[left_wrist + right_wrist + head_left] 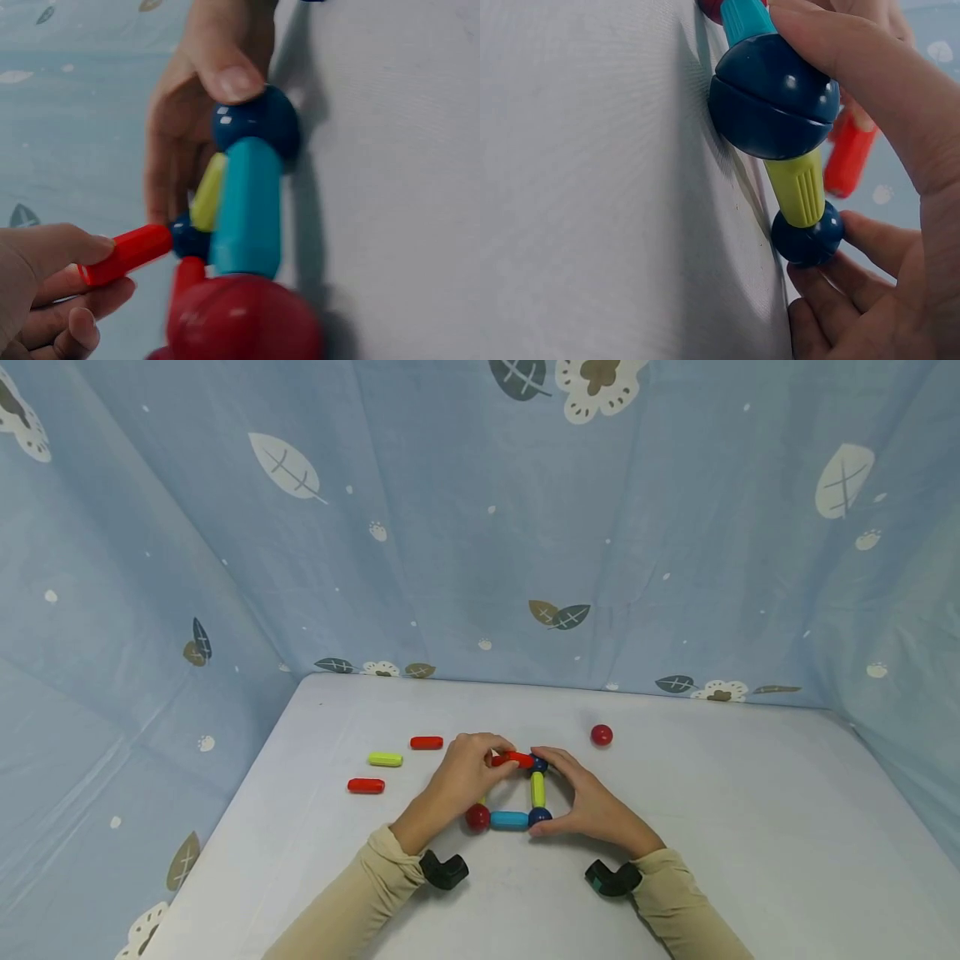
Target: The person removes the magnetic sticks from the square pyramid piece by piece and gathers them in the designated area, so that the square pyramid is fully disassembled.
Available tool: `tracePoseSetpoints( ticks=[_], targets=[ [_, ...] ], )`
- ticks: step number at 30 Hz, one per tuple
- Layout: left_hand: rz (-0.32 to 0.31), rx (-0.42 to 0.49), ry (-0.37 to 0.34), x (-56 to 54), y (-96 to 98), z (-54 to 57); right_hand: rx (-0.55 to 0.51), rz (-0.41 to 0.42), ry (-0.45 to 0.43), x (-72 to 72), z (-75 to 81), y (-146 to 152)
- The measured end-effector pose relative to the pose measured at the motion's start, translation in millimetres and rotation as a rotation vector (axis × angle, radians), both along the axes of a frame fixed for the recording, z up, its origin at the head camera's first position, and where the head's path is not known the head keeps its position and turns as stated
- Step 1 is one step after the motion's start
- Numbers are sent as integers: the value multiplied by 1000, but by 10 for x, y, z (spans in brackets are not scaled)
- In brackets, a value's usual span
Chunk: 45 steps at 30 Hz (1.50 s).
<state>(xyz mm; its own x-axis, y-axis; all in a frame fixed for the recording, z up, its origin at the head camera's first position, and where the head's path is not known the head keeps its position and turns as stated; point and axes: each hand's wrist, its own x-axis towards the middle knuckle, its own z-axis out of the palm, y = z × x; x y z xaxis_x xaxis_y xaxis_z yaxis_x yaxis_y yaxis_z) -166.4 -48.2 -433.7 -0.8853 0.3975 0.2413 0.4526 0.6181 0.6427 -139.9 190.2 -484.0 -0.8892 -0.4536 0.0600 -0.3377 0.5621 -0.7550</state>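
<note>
On the white table lies a frame of magnetic rods and balls. A light blue rod [509, 821] joins a red ball [477, 817] to the near dark blue ball [540, 817]. From there a yellow-green rod [537, 790] leads to the far dark blue ball [808, 234]. My left hand [467, 768] pinches a red rod [127, 255], its free end at the far dark blue ball. Another red rod [187, 276] runs from that ball, partly hidden behind the red ball. My right hand [600, 800] grips the frame's right side, thumb on the near ball, fingertips on the far one.
Left of the frame lie a red rod [427, 743], a yellow-green rod [386, 760] and a second red rod [366, 786]. A loose red ball [602, 735] sits at the back right. A blue patterned curtain [480, 527] rises behind the table.
</note>
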Motion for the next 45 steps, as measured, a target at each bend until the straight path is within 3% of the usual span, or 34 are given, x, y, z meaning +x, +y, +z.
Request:
tracePoseSetpoints(
  ticks=[6, 10, 19, 25, 36, 45],
  targets=[
    [42, 84, -19, -20, -95, 108, 3, -16, -11, 4, -2, -8],
    [63, 69, -57, -31, -130, 115, 7, -16, -8, 19, -17, 0],
    [49, 47, -125, -10, -203, 102, 1, -11, -26, 40, -41, -16],
    [86, 16, -108, 25, -450, 102, 14, -5, -36, 11, -62, -44],
    [122, -35, -45, 62, -902, -1, 15, -8, -5, 10, -30, -19],
    [117, -89, -180, 27, -1018, 48, 11, -10, -6, 1, -7, -10]
  ],
)
